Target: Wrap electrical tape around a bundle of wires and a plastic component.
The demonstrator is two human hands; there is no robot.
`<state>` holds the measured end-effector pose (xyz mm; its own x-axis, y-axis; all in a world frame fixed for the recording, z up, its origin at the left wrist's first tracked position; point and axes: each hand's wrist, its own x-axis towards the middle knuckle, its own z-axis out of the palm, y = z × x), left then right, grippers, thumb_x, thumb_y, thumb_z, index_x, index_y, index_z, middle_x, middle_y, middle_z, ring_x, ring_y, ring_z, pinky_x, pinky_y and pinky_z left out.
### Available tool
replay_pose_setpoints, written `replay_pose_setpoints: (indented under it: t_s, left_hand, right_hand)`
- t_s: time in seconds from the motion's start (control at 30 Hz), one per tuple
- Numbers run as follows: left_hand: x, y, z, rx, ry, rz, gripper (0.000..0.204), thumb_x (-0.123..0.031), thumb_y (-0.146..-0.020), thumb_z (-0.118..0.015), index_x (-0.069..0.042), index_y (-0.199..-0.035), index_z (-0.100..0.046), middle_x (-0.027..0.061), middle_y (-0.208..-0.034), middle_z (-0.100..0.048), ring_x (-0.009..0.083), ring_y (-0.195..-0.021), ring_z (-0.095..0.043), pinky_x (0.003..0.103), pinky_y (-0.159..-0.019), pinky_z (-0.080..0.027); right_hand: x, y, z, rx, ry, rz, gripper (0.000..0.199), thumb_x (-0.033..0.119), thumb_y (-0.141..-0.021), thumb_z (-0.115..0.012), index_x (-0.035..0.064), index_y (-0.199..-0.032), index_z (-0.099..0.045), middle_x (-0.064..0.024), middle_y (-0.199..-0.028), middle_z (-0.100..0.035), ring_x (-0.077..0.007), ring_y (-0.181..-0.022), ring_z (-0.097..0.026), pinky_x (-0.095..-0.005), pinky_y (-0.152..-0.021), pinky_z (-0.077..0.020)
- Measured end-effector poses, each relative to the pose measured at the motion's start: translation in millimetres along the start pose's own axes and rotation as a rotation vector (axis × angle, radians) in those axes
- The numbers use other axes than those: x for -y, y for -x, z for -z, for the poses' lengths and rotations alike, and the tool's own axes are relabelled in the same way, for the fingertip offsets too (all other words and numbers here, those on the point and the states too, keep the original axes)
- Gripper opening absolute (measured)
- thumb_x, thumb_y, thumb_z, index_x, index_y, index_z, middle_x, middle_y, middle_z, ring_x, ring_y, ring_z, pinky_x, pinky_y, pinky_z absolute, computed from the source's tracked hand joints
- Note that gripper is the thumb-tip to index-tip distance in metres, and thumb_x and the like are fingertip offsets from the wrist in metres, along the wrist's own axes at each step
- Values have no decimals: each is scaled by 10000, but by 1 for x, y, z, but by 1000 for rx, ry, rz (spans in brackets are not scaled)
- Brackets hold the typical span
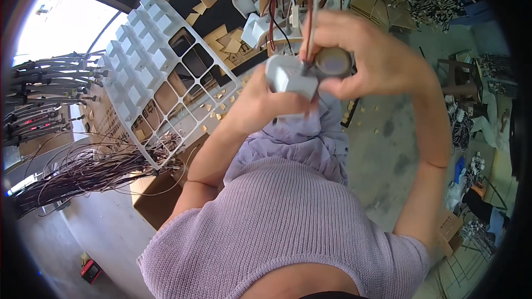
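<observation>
The left hand point(260, 102) has its grip clamped on a grey box point(289, 75), held up just right of the white tray point(145, 72). The right hand point(368, 58), touching the box, grips a roll of tape point(332, 62) and thin wires point(311, 16).

Two hands, left point(265, 99) and right point(371, 58), share one grey adapter block point(289, 75) and one tape roll point(332, 62), with one white divider tray point(158, 83) at left.

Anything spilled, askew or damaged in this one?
Small tan cardboard scraps lie scattered over the grey floor, as if spilled. The left hand holds a grey plastic housing; the right hand grips a round part. Nothing looks damaged.
</observation>
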<state>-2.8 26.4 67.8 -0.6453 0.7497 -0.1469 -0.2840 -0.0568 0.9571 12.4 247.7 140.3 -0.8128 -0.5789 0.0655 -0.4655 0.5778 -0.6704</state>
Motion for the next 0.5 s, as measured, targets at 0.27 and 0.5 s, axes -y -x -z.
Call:
replay_pose_setpoints:
  t_s: [0.27,0.5]
  left_hand:
    - [10,0,-3,-410,-295,-322,377,-238,-819,-731,2,-1086,-618,100,-906,-714,223,-764,-702,323,-653,-543]
    - [18,4,-11,234,869,202,786,-699,-983,-244,-17,-1180,-582,233,-888,-683,236,-559,-648,280,-395,-503]
  right_hand:
    - [45,22,-32,-243,-1206,-398,666,366,-795,-845,-48,-1238,-571,-85,-1002,-633,-150,-825,-612,-287,-770,-507]
    - [-18,-10,-32,-54,-578,102,745,366,-643,-941,1,-1205,-615,-19,-1081,-575,-136,-1032,-562,-293,-955,-427]
